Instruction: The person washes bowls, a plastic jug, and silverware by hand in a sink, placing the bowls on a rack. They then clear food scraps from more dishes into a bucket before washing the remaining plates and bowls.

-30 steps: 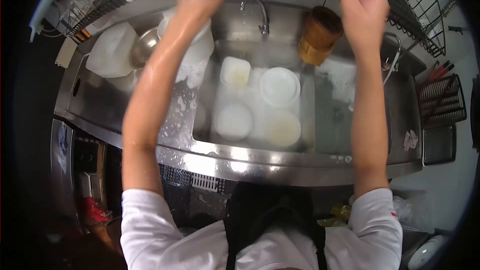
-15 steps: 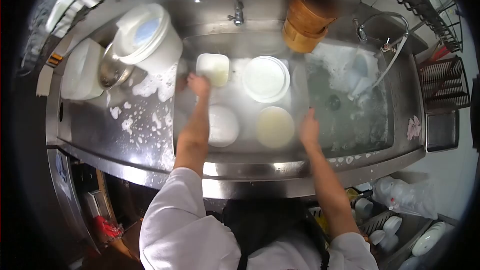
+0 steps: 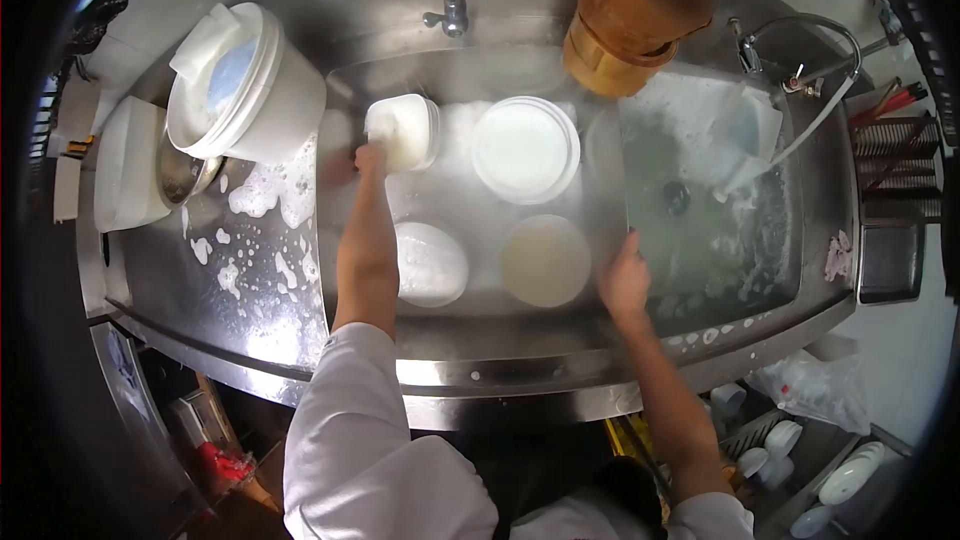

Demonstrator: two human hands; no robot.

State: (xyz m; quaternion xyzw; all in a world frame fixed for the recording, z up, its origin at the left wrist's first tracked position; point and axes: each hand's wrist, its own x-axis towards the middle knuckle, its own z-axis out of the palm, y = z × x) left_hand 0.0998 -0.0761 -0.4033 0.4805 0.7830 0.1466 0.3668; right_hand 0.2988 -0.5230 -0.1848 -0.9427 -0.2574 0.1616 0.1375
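Note:
My left hand [image 3: 370, 158] is closed on the lower left edge of a square white container [image 3: 408, 162] in the middle basin; pale contents or suds blur inside it. My right hand [image 3: 626, 282] is at the divider between the middle and right basins. One finger points upward, the others are partly hidden, and no object shows in it. Between the hands are a stack of round white lids or plates [image 3: 526, 150], a pale round dish [image 3: 545, 260] and an oval, foam-white container [image 3: 430, 264].
Cloudy, foamy water [image 3: 690, 240] fills the right basin. A brown stacked tub [image 3: 618, 52] stands at the back. On the left ledge are a white bucket [image 3: 275, 100], a metal bowl [image 3: 178, 172] and foam [image 3: 255, 192]. A tap [image 3: 452, 12] hangs over the middle basin.
The view has shifted, so the sink's contents sit differently in frame. My left hand has moved slightly along the square container's edge. My right hand stays by the divider.

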